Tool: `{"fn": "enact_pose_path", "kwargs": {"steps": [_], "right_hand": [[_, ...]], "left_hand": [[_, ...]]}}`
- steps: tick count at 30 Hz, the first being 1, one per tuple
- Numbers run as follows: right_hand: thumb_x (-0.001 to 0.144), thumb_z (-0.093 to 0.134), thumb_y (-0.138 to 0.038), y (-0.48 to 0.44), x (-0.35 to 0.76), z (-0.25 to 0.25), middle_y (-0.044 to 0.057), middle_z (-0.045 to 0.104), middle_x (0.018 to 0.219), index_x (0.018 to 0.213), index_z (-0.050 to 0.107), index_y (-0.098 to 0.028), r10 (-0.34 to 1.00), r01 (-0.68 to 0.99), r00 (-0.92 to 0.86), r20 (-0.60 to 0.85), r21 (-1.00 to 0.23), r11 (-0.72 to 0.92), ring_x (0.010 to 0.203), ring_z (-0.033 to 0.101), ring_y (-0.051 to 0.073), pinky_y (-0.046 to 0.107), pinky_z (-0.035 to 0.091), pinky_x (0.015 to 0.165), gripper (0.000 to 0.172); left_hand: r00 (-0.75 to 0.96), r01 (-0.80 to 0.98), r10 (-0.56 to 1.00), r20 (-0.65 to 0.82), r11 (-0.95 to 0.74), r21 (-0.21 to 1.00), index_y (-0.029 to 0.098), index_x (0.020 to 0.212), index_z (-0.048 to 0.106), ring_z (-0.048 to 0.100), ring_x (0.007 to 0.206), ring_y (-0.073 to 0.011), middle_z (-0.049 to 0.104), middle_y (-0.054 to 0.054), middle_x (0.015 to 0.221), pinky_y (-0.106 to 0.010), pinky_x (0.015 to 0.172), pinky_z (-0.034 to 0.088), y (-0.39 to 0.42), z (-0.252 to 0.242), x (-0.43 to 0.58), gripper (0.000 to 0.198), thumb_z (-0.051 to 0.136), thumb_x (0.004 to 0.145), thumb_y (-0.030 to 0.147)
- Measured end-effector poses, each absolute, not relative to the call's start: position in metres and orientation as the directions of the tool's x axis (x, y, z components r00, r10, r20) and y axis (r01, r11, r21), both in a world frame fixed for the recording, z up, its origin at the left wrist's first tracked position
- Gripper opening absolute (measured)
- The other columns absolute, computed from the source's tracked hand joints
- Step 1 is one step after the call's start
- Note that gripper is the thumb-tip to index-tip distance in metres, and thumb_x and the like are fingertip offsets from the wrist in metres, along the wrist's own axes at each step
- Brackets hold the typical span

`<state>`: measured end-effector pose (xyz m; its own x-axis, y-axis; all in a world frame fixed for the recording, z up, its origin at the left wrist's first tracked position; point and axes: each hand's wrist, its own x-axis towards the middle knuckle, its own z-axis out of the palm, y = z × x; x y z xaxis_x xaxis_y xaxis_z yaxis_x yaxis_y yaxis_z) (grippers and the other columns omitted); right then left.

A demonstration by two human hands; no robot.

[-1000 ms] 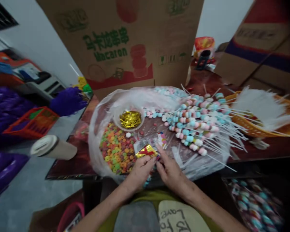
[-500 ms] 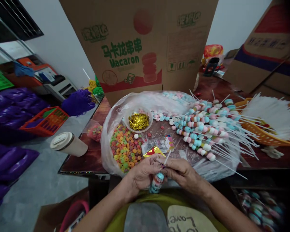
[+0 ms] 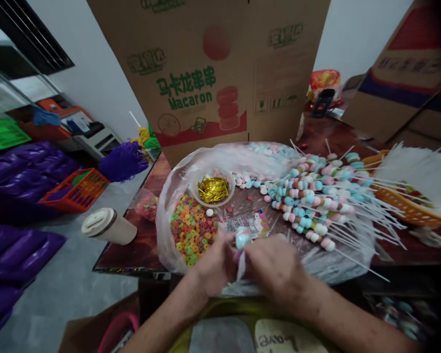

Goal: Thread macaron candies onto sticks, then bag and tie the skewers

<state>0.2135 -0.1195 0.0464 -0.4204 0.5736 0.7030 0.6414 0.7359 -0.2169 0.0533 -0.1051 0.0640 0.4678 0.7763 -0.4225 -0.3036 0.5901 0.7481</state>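
Both hands meet at the table's front edge, blurred by motion. Between them a candy skewer in a clear printed wrapper (image 3: pixel 243 238) points up and away, its pale tail or stick (image 3: pixel 241 268) hanging below. My left hand (image 3: pixel 216 262) is closed around its lower end from the left. From the right, my right hand (image 3: pixel 275 264) grips the same gathered part; the fingertips are smeared. Just beyond lies a flat printed wrapper (image 3: pixel 255 223). Ring-shaped cereal (image 3: pixel 193 230) is heaped left of the hands, near a bowl (image 3: pixel 231 195) of gold twist ties (image 3: pixel 213 189).
Piled candy skewers (image 3: pixel 308 196) with white sticks cover the plastic sheet's right side. An orange basket (image 3: pixel 419 208) of white sticks (image 3: pixel 415 176) stands farther right. A large cardboard box (image 3: pixel 231 63) walls off the back. A lidded cup (image 3: pixel 110 226) sits at the left edge.
The wrapped candy skewer has been turned over: its candy end pointed down toward me and now points up and away. The view has shifted slightly. Both hands keep hold.
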Motion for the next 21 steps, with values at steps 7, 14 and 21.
{"fn": "enact_pose_path", "kwargs": {"steps": [7,14,21], "right_hand": [[0.088,0.036,-0.029,-0.121,0.194,0.049,-0.005,0.037,0.056,0.066,0.04,-0.02,0.966,0.201,-0.068,0.249,-0.945,0.258,0.051,0.035,0.009,0.021,0.029,0.049,0.024],[0.083,0.032,-0.053,-0.133,0.158,0.045,-0.009,0.028,0.048,0.06,0.029,-0.022,0.944,-0.116,-0.299,-0.139,-0.977,-0.18,0.04,0.026,0.007,0.019,0.024,0.038,0.039],[0.078,0.043,-0.055,-0.12,0.191,0.038,0.002,0.055,0.056,0.062,0.049,-0.019,0.977,-0.003,-0.192,-0.097,-0.995,-0.1,0.05,0.05,0.013,0.025,0.042,0.048,0.04]], "left_hand": [[0.508,-0.13,0.796,-0.329,0.448,0.884,0.013,0.068,0.065,0.06,0.064,-0.0222,0.06,-0.006,0.051,-0.038,0.072,0.044,-0.104,0.078,0.015,0.073,0.026,0.071,0.075],[0.358,0.178,0.873,-0.332,0.285,0.942,0.012,0.093,0.065,0.059,0.078,-0.0193,0.067,-0.006,0.074,-0.028,0.071,0.045,-0.118,0.055,0.047,0.053,0.036,0.082,0.055],[0.144,0.233,0.984,-0.109,0.073,0.97,0.015,0.066,0.066,0.057,0.061,-0.0168,0.065,-0.005,0.063,-0.027,0.065,0.045,-0.096,0.054,0.055,0.046,0.041,0.078,0.052]]}}
